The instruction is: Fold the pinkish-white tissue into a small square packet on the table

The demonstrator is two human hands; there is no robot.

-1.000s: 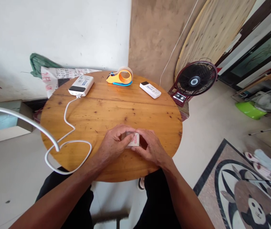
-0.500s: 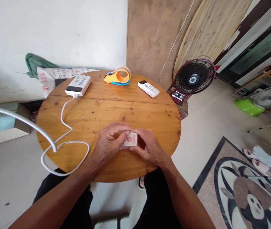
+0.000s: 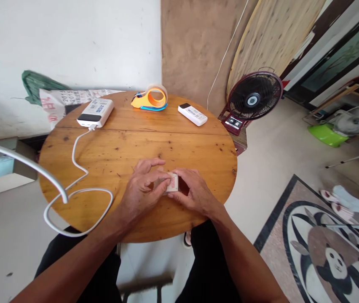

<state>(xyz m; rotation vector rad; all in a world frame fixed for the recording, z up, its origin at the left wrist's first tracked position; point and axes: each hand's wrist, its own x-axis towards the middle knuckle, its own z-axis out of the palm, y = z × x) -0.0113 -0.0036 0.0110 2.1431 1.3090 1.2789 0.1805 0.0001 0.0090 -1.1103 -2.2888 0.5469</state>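
Note:
A small white box with red print [image 3: 174, 182] is held between both hands, low over the near half of the round wooden table [image 3: 119, 155]. My right hand [image 3: 195, 189] grips its right side, thumb at the near edge and fingers at the far edge. From the left, my left hand [image 3: 143, 185] pinches it; the thumb lies across its face and covers part of the print. The left index finger is lifted and stretched away from the box. Whether the box touches the tabletop, I cannot tell.
Toward the back stand a white power bank [image 3: 95, 112] with a white cable [image 3: 80, 162] plugged in, an orange tape dispenser [image 3: 141, 101] and a smaller white power bank [image 3: 192, 114]. The cable loops over the table's left edge. A dark red fan [image 3: 251, 99] is beyond the right edge.
My left index finger has lifted off the box, and the left thumb covers more of its face. The whole view has shifted slightly; the things on the table stay in place.

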